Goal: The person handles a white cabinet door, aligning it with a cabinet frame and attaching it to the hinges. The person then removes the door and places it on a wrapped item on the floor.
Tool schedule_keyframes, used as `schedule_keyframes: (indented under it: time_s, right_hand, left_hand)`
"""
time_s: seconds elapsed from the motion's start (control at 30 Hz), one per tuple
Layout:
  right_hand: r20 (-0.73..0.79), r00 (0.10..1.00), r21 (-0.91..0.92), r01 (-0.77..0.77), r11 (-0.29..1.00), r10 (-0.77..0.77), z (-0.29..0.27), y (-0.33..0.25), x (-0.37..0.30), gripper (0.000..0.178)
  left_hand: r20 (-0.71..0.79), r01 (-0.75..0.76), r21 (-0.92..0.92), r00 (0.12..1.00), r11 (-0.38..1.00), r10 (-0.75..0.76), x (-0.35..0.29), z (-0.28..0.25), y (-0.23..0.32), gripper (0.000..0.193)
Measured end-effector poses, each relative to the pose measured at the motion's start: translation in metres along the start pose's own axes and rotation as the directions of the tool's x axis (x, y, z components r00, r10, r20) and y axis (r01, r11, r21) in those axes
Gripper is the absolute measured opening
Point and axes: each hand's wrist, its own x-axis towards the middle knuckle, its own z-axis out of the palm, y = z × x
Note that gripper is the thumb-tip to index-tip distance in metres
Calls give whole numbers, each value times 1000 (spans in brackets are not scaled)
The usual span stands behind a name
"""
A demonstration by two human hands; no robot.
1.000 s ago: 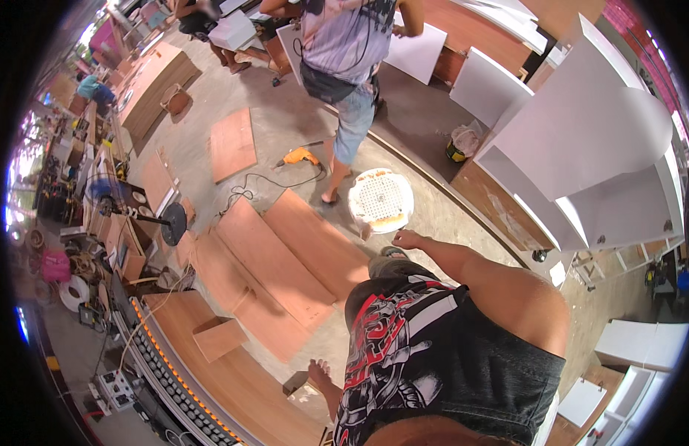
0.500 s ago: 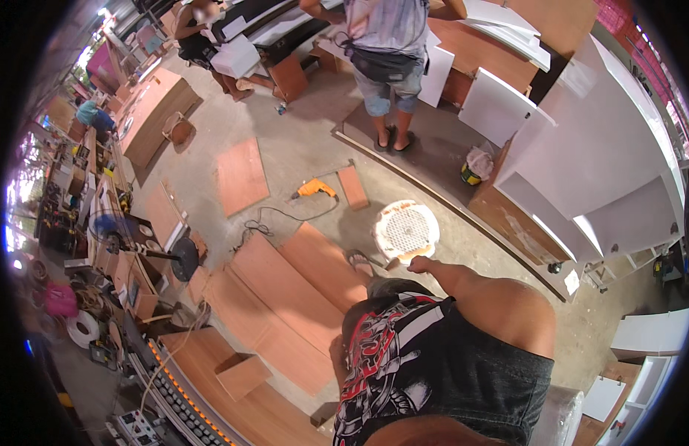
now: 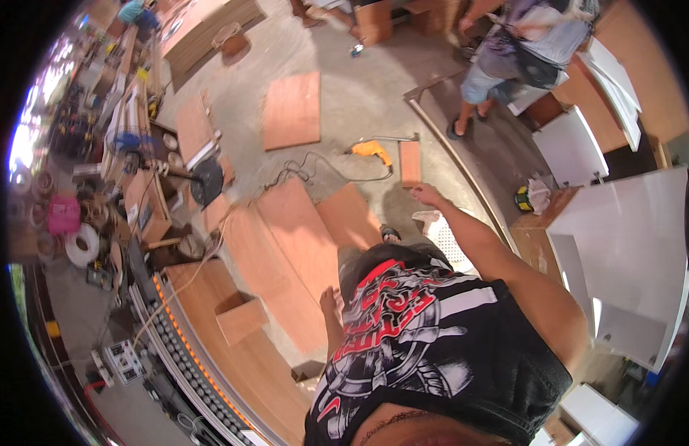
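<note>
My right arm reaches forward, and my right hand (image 3: 426, 195) is over the floor beside a small brown board (image 3: 410, 163). Its fingers look loosely apart, with nothing visible in them. Partly behind my forearm stands a white stool with a perforated top (image 3: 448, 241). A yellow corded power drill (image 3: 372, 152) lies just beyond the hand. My left hand (image 3: 330, 300) hangs low at my side, above long brown wood panels (image 3: 285, 245). Its fingers seem loose, and I see nothing in it.
Another person (image 3: 508, 67) leans over work at the far right, on a dark platform (image 3: 456, 97). White cabinets (image 3: 619, 230) stand on the right. The drill's cord (image 3: 307, 167) trails across the floor. A loose board (image 3: 292, 110) lies ahead; a cluttered bench (image 3: 140, 201) lines the left.
My right hand has moved forward from the stool toward the small board; the brown-headed tool seen at it before is out of sight. My left hand has come into view. The view has shifted.
</note>
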Motion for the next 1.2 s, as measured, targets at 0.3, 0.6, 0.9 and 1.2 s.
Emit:
schedule_keyframes:
  time_s: [0.3,0.6,0.9,1.2]
  right_hand:
    - [-47,993,-9,-110,994,110,36,31,52,38]
    - [-236,936,154,-228,961,260,22,-71,100,39]
    - [-213,917,155,-309,938,337,21,-150,208,36]
    - [36,893,-202,-433,878,449,-27,-226,438,38]
  left_hand:
    - [178,-115,496,984,861,29,112,30,122,44]
    - [136,75,357,982,931,-131,257,28,345,44]
    - [84,-42,399,996,916,9,348,64,521,44]
    - [268,-82,403,963,911,-32,468,144,585,40]
